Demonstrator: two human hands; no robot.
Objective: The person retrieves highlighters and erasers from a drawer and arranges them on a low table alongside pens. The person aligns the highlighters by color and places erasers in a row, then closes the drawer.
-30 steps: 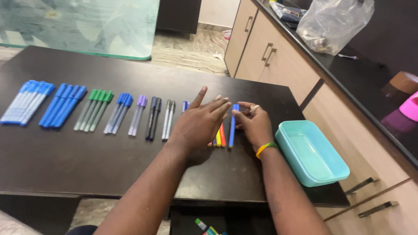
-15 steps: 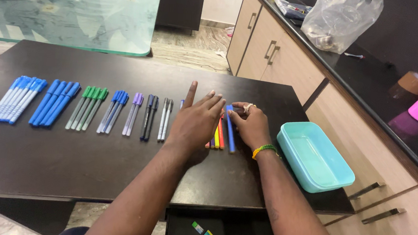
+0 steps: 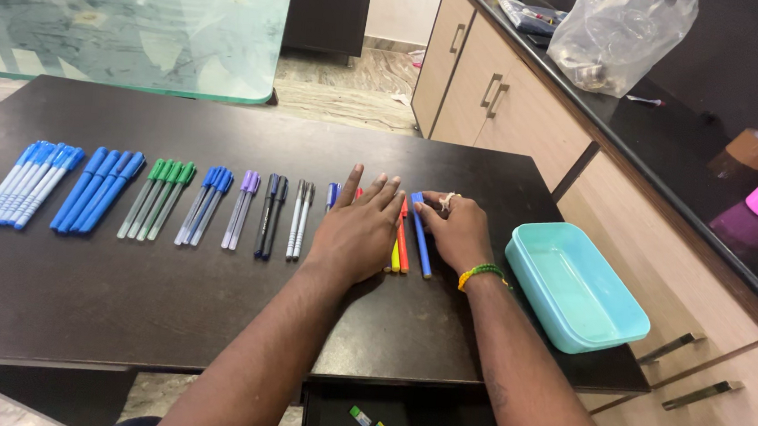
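Since the earlier frame the left hand (image 3: pixel 355 234) has flattened, its raised index finger now down with the others, and the blue pen (image 3: pixel 421 234) has tilted a touch, its lower end swung right. That left hand lies palm down, fingers spread wide, over a small bunch of coloured pens in the middle of the frame; only a red pen (image 3: pixel 403 242) and a yellow pen (image 3: pixel 394 257) peek out at its right edge. The right hand (image 3: pixel 454 232) sits just beside it, fingers curled loosely with the tips against the upper part of the blue pen, nudging rather than gripping. Off to the left of the frame, sorted groups run along the dark surface (image 3: pixel 119 310): light blue pens (image 3: pixel 25 183), deeper blue pens (image 3: pixel 97 189), green-capped pens (image 3: pixel 158 197), then smaller sets. A teal tray (image 3: pixel 576 287) sits at the right, near the right wrist. To my eye, a neat job here calls for the left palm to pin the bunch steady while the right fingertips ease the blue pen parallel with its neighbours, tips level, without rolling the red one aside.
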